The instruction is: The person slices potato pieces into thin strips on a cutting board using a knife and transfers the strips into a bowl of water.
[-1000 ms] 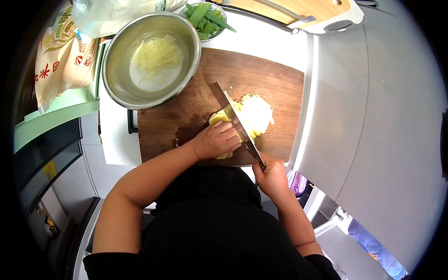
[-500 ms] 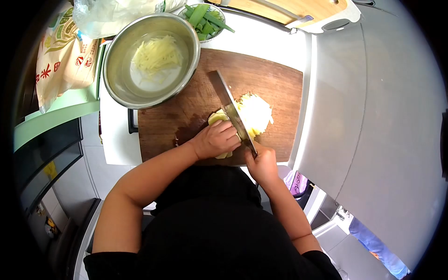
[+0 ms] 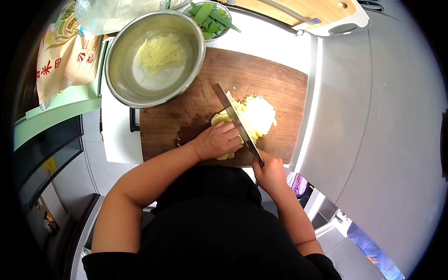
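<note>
My left hand (image 3: 218, 140) presses down on pale yellow slices (image 3: 219, 118), which look like potato, on the wooden cutting board (image 3: 182, 121). Its fingers are curled over them, with the knuckles beside the blade. My right hand (image 3: 270, 173) is wrapped round the handle of a large knife (image 3: 239, 122). The blade slants up and to the left along the edge of the slices. Just right of the blade lies a heap of thin pale shreds (image 3: 257, 115). Most of the slices under my left hand are hidden.
A metal bowl (image 3: 112, 74) with shreds in water overlaps the board's upper left corner. Behind it are a small bowl of cut green leaves (image 3: 212, 18) and a plastic bag (image 3: 116, 16). A printed sack (image 3: 67, 65) stands at the left, a wooden board (image 3: 322, 11) at the top right.
The knife first moved up and leftward along the slices, then came back down toward me. My left hand stays on the slices. The whole view has shifted slightly.
</note>
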Demonstrator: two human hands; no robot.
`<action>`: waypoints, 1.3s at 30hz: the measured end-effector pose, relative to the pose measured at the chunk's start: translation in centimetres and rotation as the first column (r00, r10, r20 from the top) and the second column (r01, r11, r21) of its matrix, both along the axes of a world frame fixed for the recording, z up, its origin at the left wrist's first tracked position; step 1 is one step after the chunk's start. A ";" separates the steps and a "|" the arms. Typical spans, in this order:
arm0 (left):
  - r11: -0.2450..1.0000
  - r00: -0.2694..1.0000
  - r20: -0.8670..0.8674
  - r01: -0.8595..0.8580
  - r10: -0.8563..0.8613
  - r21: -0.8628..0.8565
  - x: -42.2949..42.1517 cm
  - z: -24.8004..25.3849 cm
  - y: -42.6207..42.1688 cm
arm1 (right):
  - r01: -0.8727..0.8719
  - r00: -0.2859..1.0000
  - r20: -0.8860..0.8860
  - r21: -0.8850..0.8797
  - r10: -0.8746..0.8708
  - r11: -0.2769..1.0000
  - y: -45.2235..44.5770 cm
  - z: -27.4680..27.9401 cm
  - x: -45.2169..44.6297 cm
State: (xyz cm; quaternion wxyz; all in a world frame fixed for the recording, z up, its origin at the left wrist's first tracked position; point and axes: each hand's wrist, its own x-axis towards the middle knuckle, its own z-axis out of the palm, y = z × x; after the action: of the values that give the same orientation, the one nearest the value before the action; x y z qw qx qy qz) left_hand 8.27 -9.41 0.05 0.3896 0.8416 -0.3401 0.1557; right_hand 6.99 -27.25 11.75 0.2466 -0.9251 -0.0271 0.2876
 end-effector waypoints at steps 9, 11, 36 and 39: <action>0.999 0.999 -0.017 0.036 -0.036 0.003 -0.2 0.3 0.4 | 0.039 0.996 0.069 0.154 -0.050 0.987 0.3 2.5 0.3; 0.999 0.999 -0.008 0.036 -0.036 0.001 0.0 0.2 0.3 | 0.034 0.998 0.053 0.155 -0.043 0.987 0.2 2.5 0.4; 1.000 1.000 0.023 0.017 -0.016 -0.015 -0.1 -0.4 0.1 | -0.011 0.998 0.068 0.084 0.006 0.996 0.2 1.0 -0.3; 1.000 1.000 0.020 -0.009 0.009 -0.022 -0.2 -0.3 0.1 | -0.020 0.998 0.053 0.059 0.017 0.998 0.3 0.8 -0.2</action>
State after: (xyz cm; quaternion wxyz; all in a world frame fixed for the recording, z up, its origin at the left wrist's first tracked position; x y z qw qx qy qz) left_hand 8.04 -9.35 -0.26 0.3946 0.8371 -0.3386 0.1697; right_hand 6.79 -26.97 12.54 0.2705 -0.9242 -0.0507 0.2647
